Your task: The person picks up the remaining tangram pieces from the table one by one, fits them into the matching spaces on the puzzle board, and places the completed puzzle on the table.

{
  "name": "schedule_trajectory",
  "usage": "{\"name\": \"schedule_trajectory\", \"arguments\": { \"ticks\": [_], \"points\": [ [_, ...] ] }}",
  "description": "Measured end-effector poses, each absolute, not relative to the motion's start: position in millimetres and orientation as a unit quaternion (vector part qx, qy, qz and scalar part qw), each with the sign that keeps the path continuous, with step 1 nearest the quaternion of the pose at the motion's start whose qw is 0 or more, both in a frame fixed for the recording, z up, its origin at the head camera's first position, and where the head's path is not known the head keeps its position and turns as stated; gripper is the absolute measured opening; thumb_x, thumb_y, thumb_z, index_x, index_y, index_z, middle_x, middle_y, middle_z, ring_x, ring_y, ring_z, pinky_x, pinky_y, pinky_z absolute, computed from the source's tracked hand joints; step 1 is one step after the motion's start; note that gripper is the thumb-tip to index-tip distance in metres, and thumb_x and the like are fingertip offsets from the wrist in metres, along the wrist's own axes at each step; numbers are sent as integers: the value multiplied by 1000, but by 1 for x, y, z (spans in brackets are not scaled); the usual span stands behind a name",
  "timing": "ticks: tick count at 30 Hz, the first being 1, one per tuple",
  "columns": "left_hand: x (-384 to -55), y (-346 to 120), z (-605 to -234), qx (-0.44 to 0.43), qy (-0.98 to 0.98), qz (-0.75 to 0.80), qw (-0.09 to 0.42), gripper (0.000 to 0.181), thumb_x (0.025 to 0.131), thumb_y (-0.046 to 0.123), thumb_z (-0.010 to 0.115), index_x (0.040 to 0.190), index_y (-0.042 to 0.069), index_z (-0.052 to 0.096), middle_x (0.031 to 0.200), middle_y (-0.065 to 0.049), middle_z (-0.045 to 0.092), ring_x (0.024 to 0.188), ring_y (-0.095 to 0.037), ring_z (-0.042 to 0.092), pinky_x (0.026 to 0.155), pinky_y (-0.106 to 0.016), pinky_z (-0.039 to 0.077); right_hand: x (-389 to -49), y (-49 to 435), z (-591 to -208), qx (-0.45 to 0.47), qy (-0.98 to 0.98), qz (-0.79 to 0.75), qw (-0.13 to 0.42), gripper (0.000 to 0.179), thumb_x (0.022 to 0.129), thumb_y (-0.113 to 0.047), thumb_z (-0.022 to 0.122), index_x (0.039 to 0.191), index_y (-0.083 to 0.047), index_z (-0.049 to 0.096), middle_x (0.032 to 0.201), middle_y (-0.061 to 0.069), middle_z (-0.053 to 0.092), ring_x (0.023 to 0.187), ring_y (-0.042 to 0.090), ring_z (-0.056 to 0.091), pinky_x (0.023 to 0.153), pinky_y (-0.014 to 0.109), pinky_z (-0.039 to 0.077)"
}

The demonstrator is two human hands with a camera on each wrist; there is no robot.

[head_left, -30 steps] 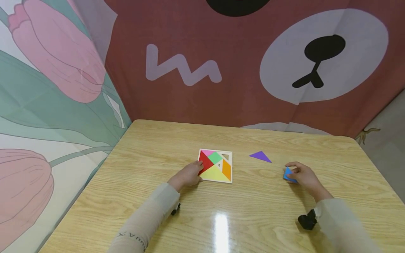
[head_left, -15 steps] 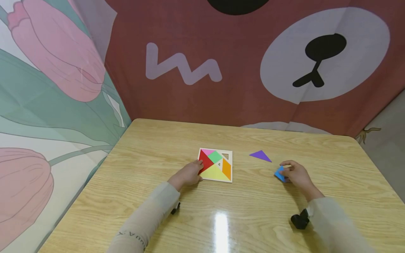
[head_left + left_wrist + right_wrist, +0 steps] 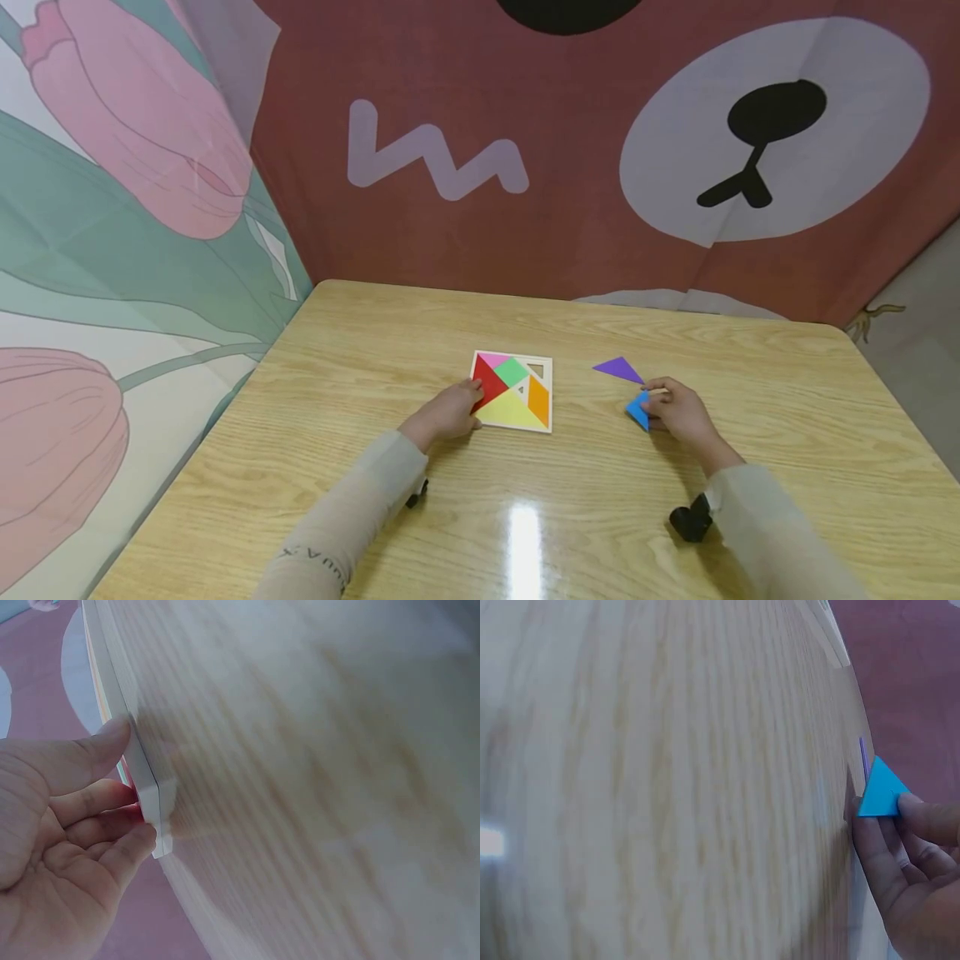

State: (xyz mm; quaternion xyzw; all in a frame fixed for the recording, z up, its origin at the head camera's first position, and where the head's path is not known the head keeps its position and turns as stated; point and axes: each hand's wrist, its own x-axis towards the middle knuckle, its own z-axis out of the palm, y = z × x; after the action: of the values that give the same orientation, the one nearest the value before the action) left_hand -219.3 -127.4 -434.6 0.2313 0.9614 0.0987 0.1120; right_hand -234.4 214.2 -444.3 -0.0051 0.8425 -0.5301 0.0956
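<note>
Left hand (image 3: pixel 450 410): grip clamped on near left corner of puzzle tray (image 3: pixel 547 371), touching red triangle (image 3: pixel 487 385). Right hand (image 3: pixel 682 415): grip clamped on blue triangle (image 3: pixel 638 409), held tilted, right of tray and apart from it. Purple triangle (image 3: pixel 618 368) flat on bench (image 3: pixel 360 358), between tray and right hand, near blue triangle. Orange parallelogram (image 3: pixel 538 402) set in tray.

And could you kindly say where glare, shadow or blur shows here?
Head view: a glare strip on the table; shadow under the right hand. Left wrist view: washed-out, blurred wood grain, with shadow beside the puzzle board. Right wrist view: a glare patch at the left border, while the blue triangle looks crisp.
</note>
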Motion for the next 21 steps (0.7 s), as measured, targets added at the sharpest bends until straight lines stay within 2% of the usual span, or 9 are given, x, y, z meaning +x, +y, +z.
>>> {"name": "schedule_trajectory", "arguments": {
  "ticks": [21],
  "points": [
    [-216, -128, -433, 233, 962, 99, 106, 51, 78, 16, 62, 121, -7, 46, 128, -19, 39, 119, -31, 34, 98, -35, 27, -233, 185, -450, 5, 787, -610, 95, 33, 85, 6, 45, 116, 11, 38, 79, 4, 50, 63, 9, 54, 59, 26, 51]
  ]
}}
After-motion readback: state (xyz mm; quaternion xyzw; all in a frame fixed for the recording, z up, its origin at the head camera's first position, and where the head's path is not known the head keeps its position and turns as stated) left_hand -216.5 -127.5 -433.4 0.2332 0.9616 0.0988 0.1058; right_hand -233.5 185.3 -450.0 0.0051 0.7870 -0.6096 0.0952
